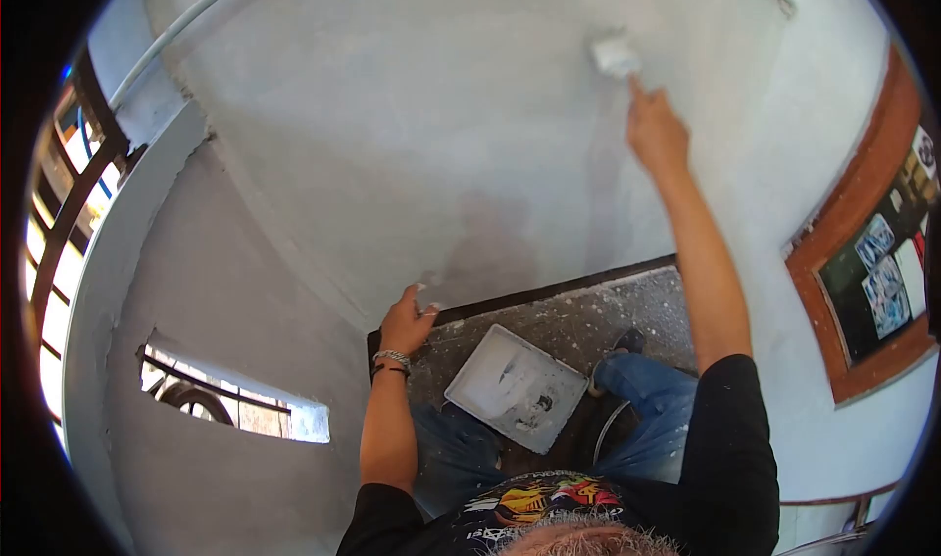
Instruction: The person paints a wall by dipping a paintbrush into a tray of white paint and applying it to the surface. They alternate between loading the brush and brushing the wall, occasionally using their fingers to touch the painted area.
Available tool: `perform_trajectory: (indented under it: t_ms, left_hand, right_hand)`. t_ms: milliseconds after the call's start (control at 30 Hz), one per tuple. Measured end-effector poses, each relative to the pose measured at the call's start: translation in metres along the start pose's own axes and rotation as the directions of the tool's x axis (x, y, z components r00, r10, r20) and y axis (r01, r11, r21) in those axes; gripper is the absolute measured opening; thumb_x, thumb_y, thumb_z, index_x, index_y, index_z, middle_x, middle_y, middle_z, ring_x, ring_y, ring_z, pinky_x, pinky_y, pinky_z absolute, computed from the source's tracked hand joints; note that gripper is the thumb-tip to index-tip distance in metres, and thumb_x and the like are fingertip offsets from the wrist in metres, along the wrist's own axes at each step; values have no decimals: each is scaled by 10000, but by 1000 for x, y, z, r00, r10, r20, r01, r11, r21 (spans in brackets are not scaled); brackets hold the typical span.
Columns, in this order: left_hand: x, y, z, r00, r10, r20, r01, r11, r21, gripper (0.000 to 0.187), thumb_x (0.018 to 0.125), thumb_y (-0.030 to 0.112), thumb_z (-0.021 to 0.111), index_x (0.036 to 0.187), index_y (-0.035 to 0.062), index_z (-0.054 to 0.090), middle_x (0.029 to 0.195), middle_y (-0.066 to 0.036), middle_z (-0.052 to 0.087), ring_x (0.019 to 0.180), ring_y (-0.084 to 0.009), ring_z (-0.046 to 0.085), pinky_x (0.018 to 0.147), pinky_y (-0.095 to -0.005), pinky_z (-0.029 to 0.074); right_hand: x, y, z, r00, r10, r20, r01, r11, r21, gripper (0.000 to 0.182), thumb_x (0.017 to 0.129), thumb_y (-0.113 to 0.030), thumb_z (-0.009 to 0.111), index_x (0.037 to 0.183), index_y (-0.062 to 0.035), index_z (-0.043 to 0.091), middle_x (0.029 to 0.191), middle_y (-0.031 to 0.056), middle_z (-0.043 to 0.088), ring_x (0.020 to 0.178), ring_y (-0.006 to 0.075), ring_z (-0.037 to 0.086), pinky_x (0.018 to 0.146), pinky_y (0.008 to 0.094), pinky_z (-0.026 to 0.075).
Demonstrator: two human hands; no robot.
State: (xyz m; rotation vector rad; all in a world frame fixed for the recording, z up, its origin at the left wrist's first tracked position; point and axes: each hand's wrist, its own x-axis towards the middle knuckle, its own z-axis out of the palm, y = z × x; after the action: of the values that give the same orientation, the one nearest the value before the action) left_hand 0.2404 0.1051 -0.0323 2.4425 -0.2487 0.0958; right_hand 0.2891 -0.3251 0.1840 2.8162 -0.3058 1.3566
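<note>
My right hand [657, 130] is raised against the pale grey wall [412, 96], its fingers closed around a paintbrush. The white, paint-covered head of the paintbrush [616, 56] touches or nearly touches the wall, slightly blurred. Lower and to the left, my left hand [407, 323] is near the foot of the wall with nothing in it. White paint marks its fingertips, and thumb and forefinger are apart. Between my legs on the floor lies a pale paint tray [518, 387] with wet white paint and a dark patch inside.
At left a grey side wall [216, 291] has a narrow slot opening [235, 399]. A window grille [64, 223] stands beyond it. On the right hangs a wood-framed board [833, 311] with pictures. The floor [637, 306] is speckled with paint. A pipe [191, 17] runs along the upper left.
</note>
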Motion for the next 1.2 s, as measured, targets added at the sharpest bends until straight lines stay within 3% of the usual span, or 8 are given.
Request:
perform_trajectory:
  t_ms: [133,233,433,633,800,967,1100,1200]
  left_hand:
    - [1,-7,-2,1000,-26,-1,26,998,-62,479,823,337,679,1208,73,573,652,-91,589,617,-278,604,580,-381,461]
    - [-1,1,-4,1000,4,14,-3,999,-32,451,823,336,676,1186,84,589,663,-92,599,631,-283,613,592,-386,469]
    - [-3,8,6,1000,-16,2,16,999,34,419,828,333,663,1186,126,599,697,-91,622,677,-279,635,630,-402,487]
    - [-9,15,7,1000,-19,20,18,999,51,425,832,308,656,1214,130,597,739,-99,635,691,-275,635,645,-389,493]
    - [-6,21,8,984,147,-99,-132,980,149,447,816,263,655,1235,123,590,1040,-139,616,900,-277,621,736,-396,506]
    - [75,109,-70,721,573,-390,-337,781,526,519,766,222,678,1260,98,579,1334,-269,470,1162,-424,491,935,-502,421]
    - [143,200,-157,456,735,-502,-214,638,740,605,739,268,688,1310,112,560,1529,-249,225,1385,-404,272,1086,-518,259]
    - [177,232,-185,433,737,-518,-101,611,785,637,746,300,661,1348,148,521,1548,-244,172,1430,-403,178,1126,-558,165]
  right_hand:
    - [-85,16,15,958,-2,286,-37,991,131,415,909,-202,529,1322,-172,551,977,194,577,820,380,621,717,476,523]
    - [-98,50,37,988,-127,-90,134,988,72,412,909,-190,532,1319,-162,558,938,169,572,814,353,626,701,456,520]
    - [-7,23,-17,983,109,-146,-68,963,262,425,920,-192,531,1345,-181,539,914,116,551,780,325,605,652,430,502]
    - [-80,29,46,998,20,65,-33,980,198,440,910,-172,539,1350,-168,527,960,162,551,816,359,606,688,454,514]
    - [-187,60,54,970,51,236,-160,869,468,409,896,-122,560,1304,-99,566,1039,215,610,929,384,608,829,421,491]
    - [-214,74,26,925,194,327,-360,720,593,380,908,-95,564,1287,-60,580,1057,183,630,921,281,619,822,335,476]
    - [-226,93,38,947,238,213,-319,661,679,378,918,-85,561,1292,-31,570,1035,150,633,902,222,606,810,303,464]
    - [-226,94,34,940,289,180,-327,621,713,367,931,-82,550,1294,-33,571,1004,107,626,885,190,581,813,299,456]
